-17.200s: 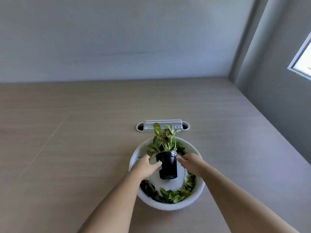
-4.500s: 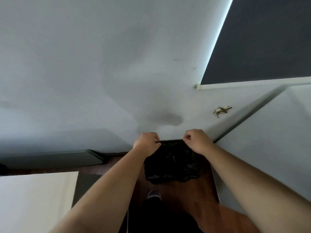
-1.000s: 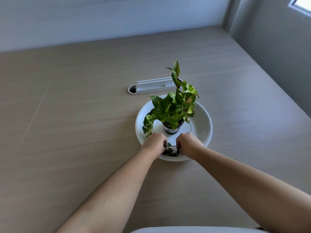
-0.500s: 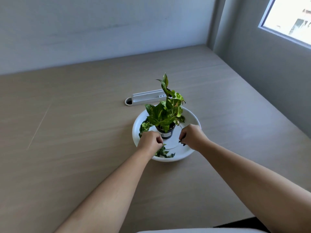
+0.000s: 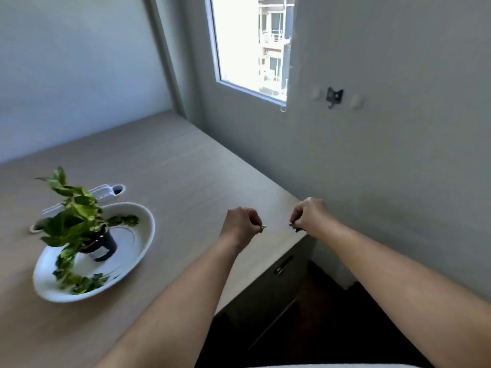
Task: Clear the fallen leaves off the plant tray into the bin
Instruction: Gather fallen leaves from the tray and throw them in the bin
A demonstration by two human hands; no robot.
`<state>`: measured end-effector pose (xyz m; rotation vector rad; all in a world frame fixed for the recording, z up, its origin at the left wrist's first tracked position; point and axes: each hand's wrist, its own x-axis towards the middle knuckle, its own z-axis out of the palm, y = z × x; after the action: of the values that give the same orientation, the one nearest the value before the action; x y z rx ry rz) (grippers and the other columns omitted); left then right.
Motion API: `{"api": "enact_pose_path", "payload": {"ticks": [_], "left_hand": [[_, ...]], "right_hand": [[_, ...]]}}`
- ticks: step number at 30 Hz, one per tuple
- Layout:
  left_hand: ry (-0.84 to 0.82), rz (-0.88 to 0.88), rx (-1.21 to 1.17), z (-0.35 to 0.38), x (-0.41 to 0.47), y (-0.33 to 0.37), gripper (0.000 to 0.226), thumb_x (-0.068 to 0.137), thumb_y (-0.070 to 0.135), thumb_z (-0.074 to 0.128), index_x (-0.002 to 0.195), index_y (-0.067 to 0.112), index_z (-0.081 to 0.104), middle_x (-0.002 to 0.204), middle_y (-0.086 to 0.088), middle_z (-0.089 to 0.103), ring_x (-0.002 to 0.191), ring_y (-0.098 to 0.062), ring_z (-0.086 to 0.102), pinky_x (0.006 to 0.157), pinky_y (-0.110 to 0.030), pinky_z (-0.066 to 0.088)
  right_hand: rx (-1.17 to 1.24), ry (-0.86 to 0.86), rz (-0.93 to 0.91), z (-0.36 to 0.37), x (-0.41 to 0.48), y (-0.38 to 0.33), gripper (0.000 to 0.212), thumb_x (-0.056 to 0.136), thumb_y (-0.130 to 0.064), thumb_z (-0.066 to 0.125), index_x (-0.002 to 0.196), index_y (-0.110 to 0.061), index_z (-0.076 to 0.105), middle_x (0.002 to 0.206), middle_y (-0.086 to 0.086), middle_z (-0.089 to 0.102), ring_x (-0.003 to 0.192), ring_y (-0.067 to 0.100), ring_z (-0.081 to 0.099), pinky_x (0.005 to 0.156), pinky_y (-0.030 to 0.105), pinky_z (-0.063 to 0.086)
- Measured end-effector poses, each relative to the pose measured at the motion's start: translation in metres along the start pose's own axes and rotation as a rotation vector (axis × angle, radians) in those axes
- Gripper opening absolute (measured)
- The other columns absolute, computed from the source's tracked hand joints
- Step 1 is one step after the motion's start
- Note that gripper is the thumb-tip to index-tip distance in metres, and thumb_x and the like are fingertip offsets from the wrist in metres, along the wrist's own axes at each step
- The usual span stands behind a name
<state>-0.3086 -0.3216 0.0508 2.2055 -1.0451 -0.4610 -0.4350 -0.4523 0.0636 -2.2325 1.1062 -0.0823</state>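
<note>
left hand [image 5: 243, 224] and right hand [image 5: 309, 219] now off the tray [image 5: 143, 235], over table [image 5: 186, 168] edge | each pinching a leaf scrap [image 5: 263, 228] | risk: weak pinch drops scraps before the unseen bin

One potted plant [image 5: 79, 227] stood in one white tray [image 5: 140, 243] on one bench [image 5: 180, 166], with two clumps of leaves [image 5: 125, 219]. Two hands, left hand [image 5: 240, 227] and right hand [image 5: 310, 217], each pinched one leaf scrap [image 5: 263, 228].

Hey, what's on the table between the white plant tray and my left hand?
Nothing but bare tabletop, as the head view shows. The plant tray sits apart from the left hand, which pinches a leaf scrap.
</note>
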Motion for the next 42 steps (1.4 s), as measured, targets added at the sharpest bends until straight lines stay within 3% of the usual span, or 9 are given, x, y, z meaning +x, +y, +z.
{"api": "enact_pose_path", "payload": {"ticks": [2,6,12,17,22,24,26,32,42], "left_hand": [[-0.064,0.099,-0.005,0.050,0.009,0.049,0.009,0.071,-0.001,0.072,0.076,0.005,0.075,0.084,-0.011,0.074,0.077,-0.021,0.068,0.072,-0.028,0.054],[-0.260,0.267,0.068,0.139,0.019,0.127,0.005,0.069,0.003,0.073,0.073,0.005,0.073,0.080,-0.013,0.074,0.076,-0.024,0.068,0.069,-0.028,0.052],[-0.530,0.423,0.171,0.244,0.023,0.191,0.004,0.074,0.004,0.070,0.074,0.008,0.072,0.082,-0.010,0.075,0.079,-0.022,0.068,0.070,-0.027,0.052],[-0.706,0.422,0.245,0.323,0.028,0.190,0.007,0.072,0.004,0.069,0.075,0.010,0.070,0.083,-0.010,0.073,0.081,-0.025,0.067,0.068,-0.025,0.048],[-0.831,0.410,0.306,0.402,0.045,0.166,0.009,0.073,0.004,0.066,0.076,0.012,0.070,0.086,-0.008,0.072,0.084,-0.026,0.066,0.068,-0.025,0.047],[-0.859,0.404,0.319,0.425,0.053,0.160,0.006,0.077,0.007,0.067,0.080,0.012,0.069,0.090,-0.008,0.071,0.085,-0.025,0.066,0.071,-0.028,0.051],[-0.897,0.417,0.353,0.446,0.061,0.151,0.010,0.081,0.013,0.068,0.091,0.014,0.068,0.097,-0.006,0.070,0.090,-0.024,0.065,0.076,-0.032,0.054],[-1.005,0.485,0.498,0.460,0.074,0.135,0.033,0.089,0.025,0.061,0.121,0.024,0.057,0.126,-0.001,0.061,0.112,-0.024,0.060,0.088,-0.037,0.053],[-0.807,0.428,0.439,0.360,0.085,0.183,0.026,0.088,0.024,0.058,0.114,0.024,0.060,0.120,0.002,0.063,0.108,-0.021,0.061,0.087,-0.034,0.051]], "right_hand": [[0.012,0.072,0.082,-0.038,-0.014,0.059,0.015,0.073,0.002,0.068,0.079,-0.008,0.077,0.084,0.012,0.076,0.071,0.018,0.067,0.054,0.011,0.044],[0.080,0.176,0.264,-0.085,-0.051,0.161,0.018,0.073,0.006,0.063,0.078,-0.005,0.076,0.080,0.019,0.076,0.072,0.026,0.071,0.065,0.026,0.055],[0.153,0.220,0.519,-0.100,-0.094,0.268,0.014,0.075,0.002,0.067,0.082,-0.005,0.076,0.085,0.015,0.076,0.084,0.026,0.071,0.072,0.022,0.051],[0.210,0.228,0.689,-0.079,-0.106,0.328,0.015,0.077,-0.002,0.065,0.082,-0.010,0.077,0.092,0.011,0.075,0.087,0.024,0.068,0.068,0.018,0.040],[0.260,0.230,0.802,-0.035,-0.087,0.388,0.018,0.082,-0.001,0.060,0.084,-0.012,0.075,0.097,0.007,0.073,0.081,0.020,0.065,0.069,0.021,0.044],[0.292,0.226,0.799,-0.019,-0.078,0.407,0.016,0.083,-0.004,0.062,0.092,-0.010,0.074,0.105,0.009,0.073,0.093,0.022,0.066,0.084,0.028,0.052],[0.318,0.194,0.800,-0.004,-0.070,0.424,0.024,0.085,-0.007,0.063,0.108,-0.006,0.070,0.118,0.012,0.068,0.109,0.025,0.063,0.101,0.034,0.048],[0.358,0.178,0.859,0.011,-0.068,0.444,0.027,0.088,-0.010,0.060,0.114,-0.009,0.068,0.124,0.011,0.065,0.112,0.023,0.062,0.101,0.032,0.048],[0.265,0.268,0.709,-0.070,-0.056,0.374,0.020,0.084,-0.009,0.058,0.096,-0.010,0.074,0.106,0.009,0.073,0.101,0.023,0.066,0.090,0.025,0.048]]}}
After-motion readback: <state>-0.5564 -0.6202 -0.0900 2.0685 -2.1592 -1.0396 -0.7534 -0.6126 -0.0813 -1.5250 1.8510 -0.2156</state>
